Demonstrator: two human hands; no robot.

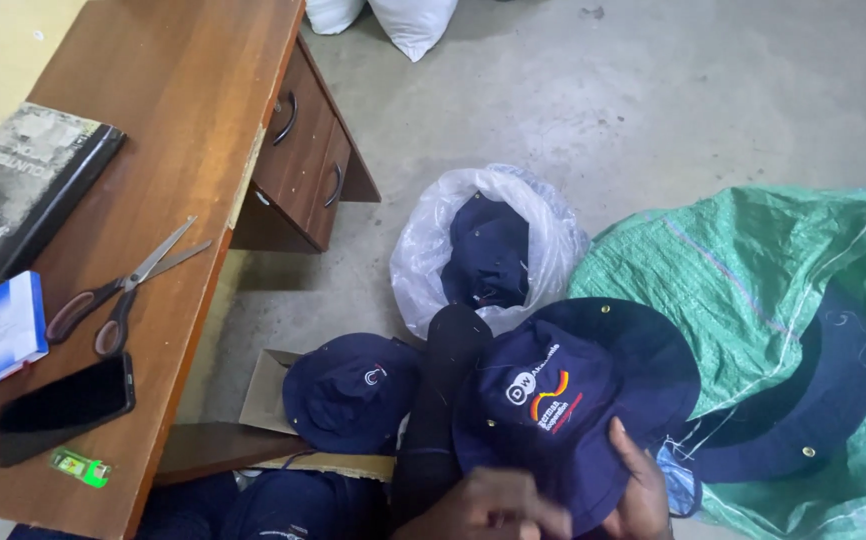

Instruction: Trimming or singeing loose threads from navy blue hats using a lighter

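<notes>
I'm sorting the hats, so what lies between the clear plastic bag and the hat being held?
In the head view, a black sleeve-like cloth partly lies between the plastic bag and the navy hat; otherwise they nearly touch.

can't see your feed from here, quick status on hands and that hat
Both hands on the navy bucket hat: left hand at its lower edge, right hand gripping the brim. More navy hats in the clear plastic bag and green woven sack. Nothing blocking.
</notes>
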